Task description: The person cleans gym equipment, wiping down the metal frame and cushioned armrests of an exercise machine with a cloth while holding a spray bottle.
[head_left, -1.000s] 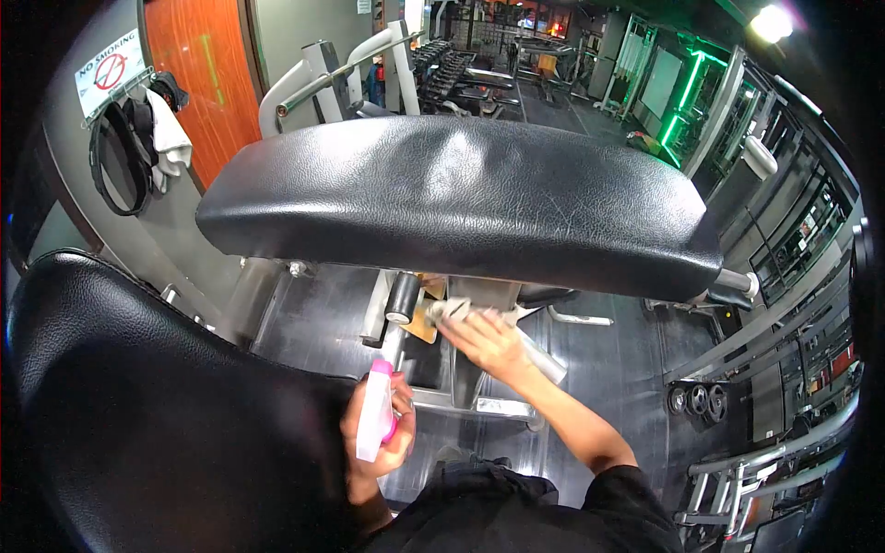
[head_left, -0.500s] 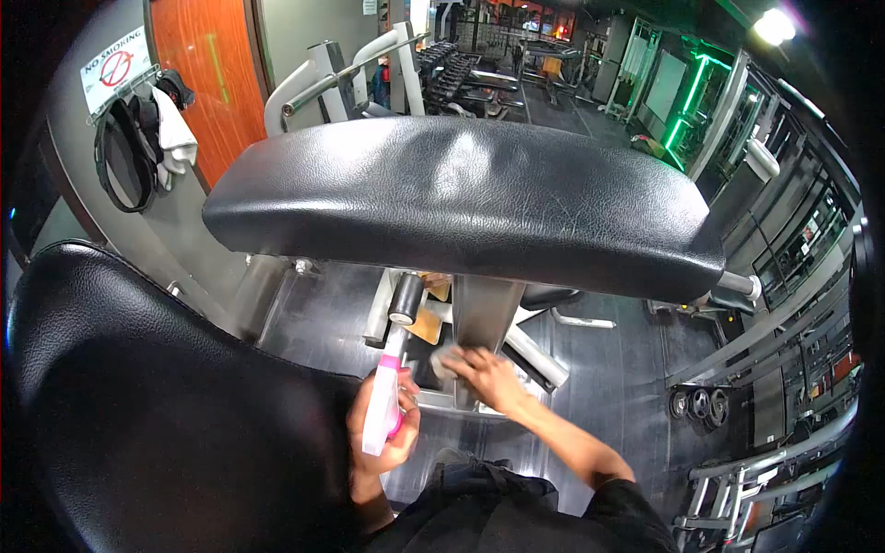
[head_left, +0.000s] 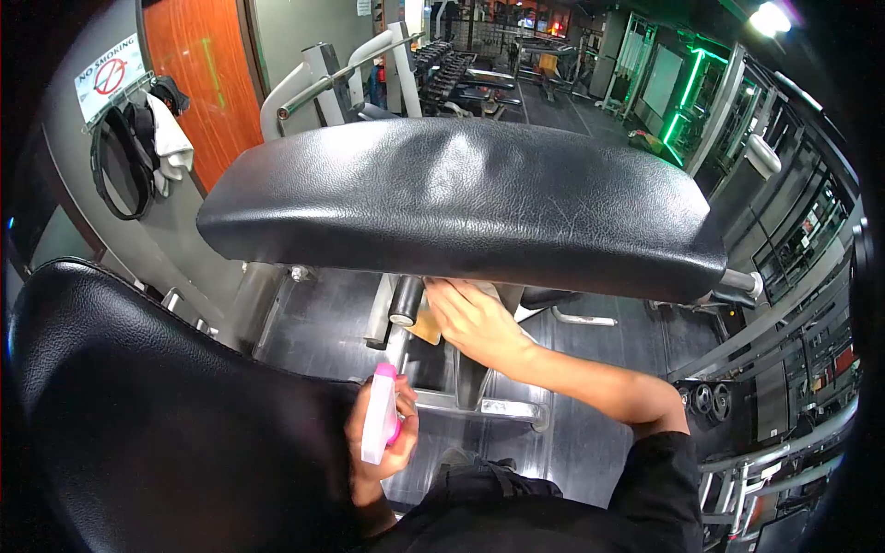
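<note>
My left hand is wrapped round a white and pink spray bottle, low in front of me beside the black seat back. My right hand reaches up to the underside of the wide black padded cushion, its fingertips at the lower edge near the upright post. What lies under those fingers is hidden. Just left of the right hand is a black cylindrical grip on the machine's frame.
A black seat back fills the lower left. Metal frame feet stand on the dark floor. Left, a belt and towel hang on the wall. Weight plates and racks are at right.
My right hand has moved up from beside the post to the cushion's lower edge, and the forearm is raised. My left hand still holds the bottle, in nearly the same place.
</note>
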